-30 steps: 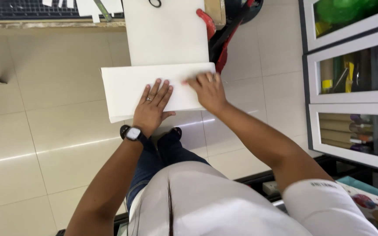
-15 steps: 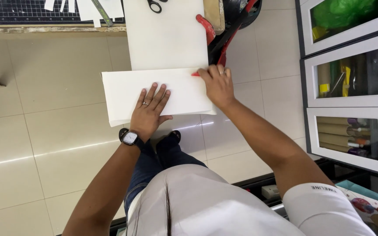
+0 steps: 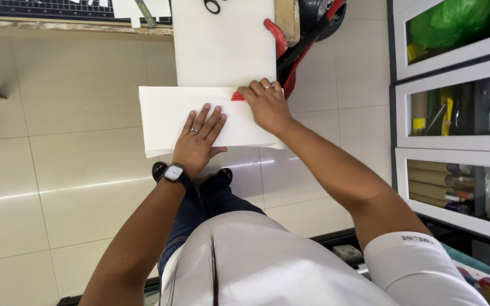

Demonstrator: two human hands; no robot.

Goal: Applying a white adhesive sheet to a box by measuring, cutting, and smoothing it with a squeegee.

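A wide white sheet of paper [image 3: 165, 116] lies across the near end of a narrow white table [image 3: 222, 51] and overhangs it on both sides. My left hand [image 3: 199, 139] lies flat on the sheet with its fingers spread; a watch sits on that wrist. My right hand [image 3: 265, 105] is at the sheet's far edge, its fingers curled over a small red tool [image 3: 237, 97] that presses on the paper. Most of that tool is hidden under the fingers.
Black-handled scissors [image 3: 212, 5] lie at the table's far end. A red and black frame [image 3: 296, 45] stands right of the table. White glass-front cabinets [image 3: 455, 113] line the right side. Beige floor tiles [image 3: 75, 85] spread to the left. My dark shoes [image 3: 160, 170] show below the sheet.
My right hand has slid from the middle of the sheet to its far edge, and the red tool now shows under its fingers. My left hand has stayed flat on the paper.
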